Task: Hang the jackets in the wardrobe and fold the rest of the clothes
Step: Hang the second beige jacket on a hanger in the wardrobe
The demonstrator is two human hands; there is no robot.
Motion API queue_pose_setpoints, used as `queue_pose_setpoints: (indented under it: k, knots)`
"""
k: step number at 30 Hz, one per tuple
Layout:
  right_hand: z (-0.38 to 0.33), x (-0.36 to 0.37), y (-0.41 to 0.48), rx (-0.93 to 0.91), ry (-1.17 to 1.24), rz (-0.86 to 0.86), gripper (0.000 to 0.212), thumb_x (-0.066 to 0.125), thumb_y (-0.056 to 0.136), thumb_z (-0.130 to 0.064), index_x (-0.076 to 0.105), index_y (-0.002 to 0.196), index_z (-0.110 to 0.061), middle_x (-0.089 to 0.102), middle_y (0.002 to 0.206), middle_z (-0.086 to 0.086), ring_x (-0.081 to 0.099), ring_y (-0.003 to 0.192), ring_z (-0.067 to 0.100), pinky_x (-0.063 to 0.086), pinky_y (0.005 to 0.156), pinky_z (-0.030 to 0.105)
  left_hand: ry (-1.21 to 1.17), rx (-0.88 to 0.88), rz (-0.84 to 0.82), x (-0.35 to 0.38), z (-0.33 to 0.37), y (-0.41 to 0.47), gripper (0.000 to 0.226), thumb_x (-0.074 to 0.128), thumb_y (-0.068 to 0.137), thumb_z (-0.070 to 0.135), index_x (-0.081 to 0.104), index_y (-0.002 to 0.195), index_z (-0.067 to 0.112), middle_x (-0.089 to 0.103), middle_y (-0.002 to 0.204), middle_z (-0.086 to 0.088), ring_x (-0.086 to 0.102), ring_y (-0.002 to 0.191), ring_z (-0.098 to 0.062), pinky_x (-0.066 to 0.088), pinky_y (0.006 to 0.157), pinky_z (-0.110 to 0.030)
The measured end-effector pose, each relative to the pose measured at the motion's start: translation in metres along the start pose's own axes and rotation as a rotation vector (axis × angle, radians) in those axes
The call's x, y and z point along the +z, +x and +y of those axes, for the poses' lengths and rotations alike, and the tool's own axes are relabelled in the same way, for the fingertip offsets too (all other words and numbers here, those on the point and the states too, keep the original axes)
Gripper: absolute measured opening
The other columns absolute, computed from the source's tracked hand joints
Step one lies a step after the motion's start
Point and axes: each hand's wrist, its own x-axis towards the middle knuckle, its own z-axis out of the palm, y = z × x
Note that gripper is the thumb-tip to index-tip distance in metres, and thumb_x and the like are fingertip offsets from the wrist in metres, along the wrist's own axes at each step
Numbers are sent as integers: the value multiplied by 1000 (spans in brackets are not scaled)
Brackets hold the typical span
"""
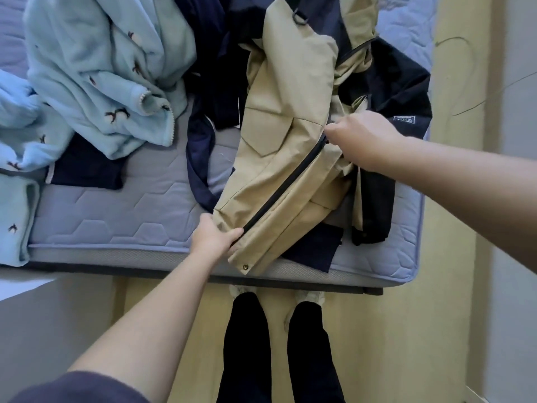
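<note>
Jacket (pixel 279 126) is lying over the bed's (pixel 116 216) front edge, toward its right corner. The left grip (pixel 215 239) is clamping the hem at the lower end of the zip (pixel 287 184), fingers curled round the cloth, apparently keeping the zip taut. The right grip (pixel 357 141) is pinching the jacket at the zip's upper end, fingers closed together; whether they are holding the slider cannot be told. Fleece clothes (pixel 96 77) are lying unfolded toward the left edge.

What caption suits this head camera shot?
On the bed, left hand and right hand hold a tan jacket at its zipper.
</note>
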Motion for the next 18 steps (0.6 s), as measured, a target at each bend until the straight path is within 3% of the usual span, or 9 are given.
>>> queue_pose_setpoints:
  k: [3,7,9,12,15,18]
  knots:
    - [5,-1,-1,-13,-1,7,19,52,80,8,51,91,-8,45,76,5,42,65,24,34,59,32,52,88,107,4,40,0,81,78,73,39,36,138,16,43,138,-8,43,127,-28,41,97,-40]
    - [1,-2,2,-63,26,17,21,51,82,5,57,98,-7,57,86,7,44,68,22,37,62,33,101,398,149,22,102,-9,77,73,76,45,36,140,23,40,140,-1,40,130,-23,37,102,-44]
    - [0,-3,3,-66,48,13,19,49,84,3,57,98,-7,61,93,9,44,71,22,36,63,33,147,539,140,35,131,-13,63,70,81,43,44,133,20,51,132,0,48,122,-21,38,98,-38]
    - [6,-6,3,-57,7,14,19,49,88,-1,58,104,-7,60,95,9,49,73,25,35,62,32,300,628,220,45,153,-15,20,60,91,35,59,104,18,65,102,-1,58,100,-24,34,83,-32]
    - [13,-4,2,-79,-75,-12,19,48,89,-2,56,104,-9,58,92,6,61,84,27,37,62,32,427,699,242,46,154,-15,10,53,95,27,57,94,18,65,93,0,60,92,-24,32,91,-34]
    - [23,-6,7,-83,-126,-21,14,49,86,0,54,92,-12,58,88,4,63,85,26,39,67,32,529,726,275,39,140,-14,4,53,91,19,52,87,20,63,87,2,60,85,-23,26,98,-38]
